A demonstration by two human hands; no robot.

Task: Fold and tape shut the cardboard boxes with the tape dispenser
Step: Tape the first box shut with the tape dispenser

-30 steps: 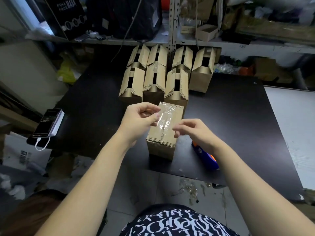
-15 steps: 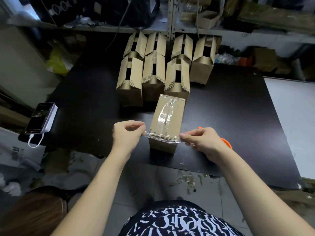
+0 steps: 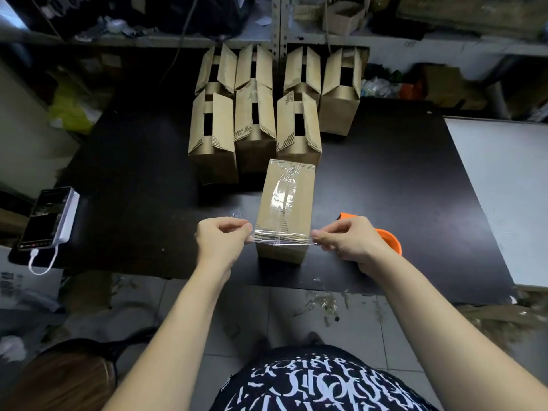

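A closed cardboard box [image 3: 284,203] stands near the front edge of the black table [image 3: 400,188], with clear tape along its top seam. A strip of clear tape [image 3: 280,239] is stretched across the box's near top edge. My left hand [image 3: 222,240] pinches the strip's left end beside the box. My right hand [image 3: 348,240] pinches its right end on the other side. The orange tape dispenser [image 3: 388,240] lies on the table behind my right hand, mostly hidden by it.
Several open-flapped cardboard boxes [image 3: 213,137] stand in rows behind the closed one. A phone on a power bank [image 3: 49,218] lies at the table's left edge. A white surface [image 3: 504,188] adjoins on the right. Shelving [image 3: 278,40] runs along the back. Tape scraps [image 3: 323,304] litter the floor.
Both hands came down from the box's top to its near edge and drew apart, stretching a tape strip across it. The view shifted downward slightly.
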